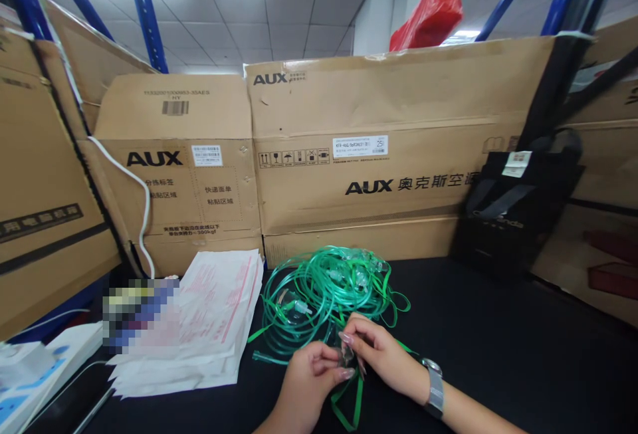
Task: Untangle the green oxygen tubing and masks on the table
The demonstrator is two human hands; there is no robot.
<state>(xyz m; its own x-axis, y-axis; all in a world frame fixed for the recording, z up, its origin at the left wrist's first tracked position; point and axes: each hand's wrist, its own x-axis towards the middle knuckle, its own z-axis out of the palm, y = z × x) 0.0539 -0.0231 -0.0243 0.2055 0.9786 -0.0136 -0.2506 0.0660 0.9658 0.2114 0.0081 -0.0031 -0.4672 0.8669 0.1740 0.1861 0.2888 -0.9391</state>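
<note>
Left hand [312, 381] and right hand [383, 357] close together, both pinching.
We find left thumb [337, 377] and forefinger [321, 352] drawn inward, right fingers [357, 344] bent opposite; we record the right forearm [478, 413] slanting in from the lower right.

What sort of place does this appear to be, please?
Probably a workshop or packing bench: a black tabletop bears green tubing and stacked printed white bags or sheets, backed by AUX cardboard.

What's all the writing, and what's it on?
"HY": small box
"AUX": small box
"分拣标签粘贴区域": small box
"快递面单粘贴区域": small box
"300kgf": small box
"AUX": wide box, twice
"奥克斯空": wide box
"KFR-46G": wide box's label
"25": same label
"用电脑机箱": leftmost box
Too small or blurred: writing on black bag and papers, other print
</note>
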